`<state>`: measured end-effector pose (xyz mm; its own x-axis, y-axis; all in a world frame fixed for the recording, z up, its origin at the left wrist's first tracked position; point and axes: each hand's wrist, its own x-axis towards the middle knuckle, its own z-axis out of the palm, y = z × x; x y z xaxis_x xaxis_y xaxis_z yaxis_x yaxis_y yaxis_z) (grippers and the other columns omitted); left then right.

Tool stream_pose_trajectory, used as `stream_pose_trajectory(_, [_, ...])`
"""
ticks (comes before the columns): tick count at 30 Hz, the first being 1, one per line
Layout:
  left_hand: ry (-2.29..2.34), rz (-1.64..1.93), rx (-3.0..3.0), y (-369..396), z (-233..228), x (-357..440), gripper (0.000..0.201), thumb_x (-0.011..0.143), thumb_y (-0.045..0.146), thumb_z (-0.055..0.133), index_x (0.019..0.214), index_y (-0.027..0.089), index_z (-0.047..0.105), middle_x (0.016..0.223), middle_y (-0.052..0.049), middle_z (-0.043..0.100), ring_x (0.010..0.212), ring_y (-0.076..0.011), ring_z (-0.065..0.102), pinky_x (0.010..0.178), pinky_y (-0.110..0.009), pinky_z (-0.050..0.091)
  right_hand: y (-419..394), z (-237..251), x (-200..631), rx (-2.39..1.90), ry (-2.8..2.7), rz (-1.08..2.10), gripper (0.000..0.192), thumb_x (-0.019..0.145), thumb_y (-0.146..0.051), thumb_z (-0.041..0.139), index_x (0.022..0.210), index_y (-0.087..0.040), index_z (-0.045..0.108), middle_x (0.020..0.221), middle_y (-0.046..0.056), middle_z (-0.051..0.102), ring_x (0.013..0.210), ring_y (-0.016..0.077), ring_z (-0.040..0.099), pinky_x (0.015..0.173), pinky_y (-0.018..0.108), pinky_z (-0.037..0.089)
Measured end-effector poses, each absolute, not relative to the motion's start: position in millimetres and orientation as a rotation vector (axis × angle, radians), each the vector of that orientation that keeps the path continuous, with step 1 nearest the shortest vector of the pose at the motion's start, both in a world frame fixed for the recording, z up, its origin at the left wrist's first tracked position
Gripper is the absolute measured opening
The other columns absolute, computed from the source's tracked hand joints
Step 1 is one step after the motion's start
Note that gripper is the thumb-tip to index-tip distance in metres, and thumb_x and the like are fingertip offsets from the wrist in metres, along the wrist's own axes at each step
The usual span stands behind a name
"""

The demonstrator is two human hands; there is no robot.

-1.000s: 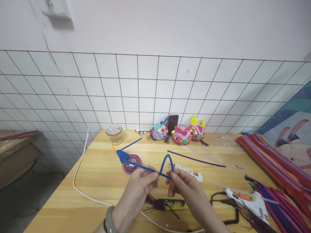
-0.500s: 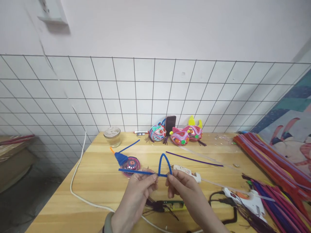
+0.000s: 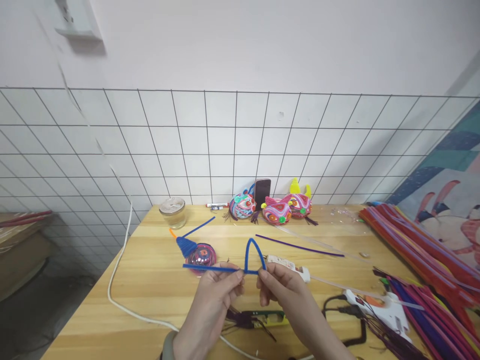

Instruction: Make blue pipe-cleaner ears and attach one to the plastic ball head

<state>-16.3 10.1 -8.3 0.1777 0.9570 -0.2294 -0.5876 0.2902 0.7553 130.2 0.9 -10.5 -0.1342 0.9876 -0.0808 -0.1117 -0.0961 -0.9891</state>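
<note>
A blue pipe cleaner (image 3: 213, 268) is stretched between my two hands above the table, bent into a pointed loop on its right part. My left hand (image 3: 215, 295) pinches it at the loop's left corner, and a straight length sticks out to the left. At the loop's right corner, my right hand (image 3: 287, 287) pinches it between thumb and finger. Behind the straight end lies a round, shiny pink and purple piece (image 3: 201, 256). Touching that is a blue wound cone (image 3: 186, 246) with an orange tip and a loose blue stem.
Colourful decorated figures (image 3: 276, 210) and a phone (image 3: 262, 192) stand by the tiled wall. A glass jar (image 3: 172, 212) is at the back left. Glue guns (image 3: 392, 310), bundled pipe cleaners (image 3: 431, 315) and a purple pipe cleaner (image 3: 300, 245) lie rightward. A white cable (image 3: 120, 300) crosses the table.
The straight left end of the blue pipe cleaner has dipped slightly. Both hands keep their pinch in nearly the same place, and the view has shifted a little.
</note>
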Motion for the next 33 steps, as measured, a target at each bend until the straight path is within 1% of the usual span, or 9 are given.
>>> stream_pose_trajectory(12, [0.777, 1.207, 0.601, 9.1, -13.2, -16.1, 0.008, 0.064, 0.015, 0.071, 0.068, 0.014, 0.064, 0.06, 0.001, 0.06, 0.055, -0.0075, 0.053, 0.055, -0.02, 0.043, 1.0, -12.9, 131.2, -1.152, -1.208, 1.397, 0.031, 0.079, -0.041, 0.056, 0.062, -0.014, 0.055, 0.044, -0.003, 0.055, 0.042, 0.0079, 0.049, 0.047, 0.019, 0.035])
stream_pose_trajectory(24, [0.777, 1.221, 0.583, 9.0, -9.5, -14.2, 0.01, 0.062, 0.014, 0.072, 0.066, 0.014, 0.062, 0.059, 0.001, 0.061, 0.056, -0.008, 0.054, 0.055, -0.019, 0.043, 3.0, -15.2, 132.5, -1.129, -1.206, 1.404, 0.029, 0.08, -0.038, 0.056, 0.064, -0.014, 0.055, 0.046, -0.003, 0.055, 0.044, 0.0081, 0.05, 0.048, 0.019, 0.036])
stream_pose_trajectory(33, [0.789, 1.217, 0.575, 8.9, -10.7, -15.3, 0.012, 0.061, 0.016, 0.073, 0.066, 0.015, 0.062, 0.06, 0.001, 0.061, 0.055, -0.008, 0.054, 0.055, -0.019, 0.043, 3.0, -14.9, 133.2, -1.161, -1.211, 1.403, 0.03, 0.079, -0.041, 0.056, 0.064, -0.015, 0.055, 0.045, -0.003, 0.055, 0.044, 0.0088, 0.05, 0.048, 0.02, 0.036])
